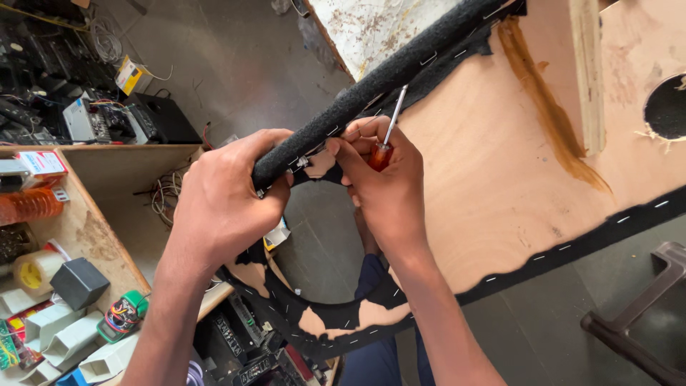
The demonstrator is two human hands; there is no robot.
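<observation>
My left hand grips the black felt-covered edge of a plywood panel, near the panel's corner. My right hand sits right beside it and holds a screwdriver with an orange-red handle and a thin metal shaft pointing up at the felt edge. The fingertips of both hands meet at a torn flap of black felt with metal staples. More stapled black felt strips run along the panel's lower edge and around a curved cutout.
A wooden shelf at the left holds small boxes, a tape roll, an orange bottle and a green-cased gadget. Electronics and wires lie on the grey floor. A dark stool stands at lower right. The panel has a round hole.
</observation>
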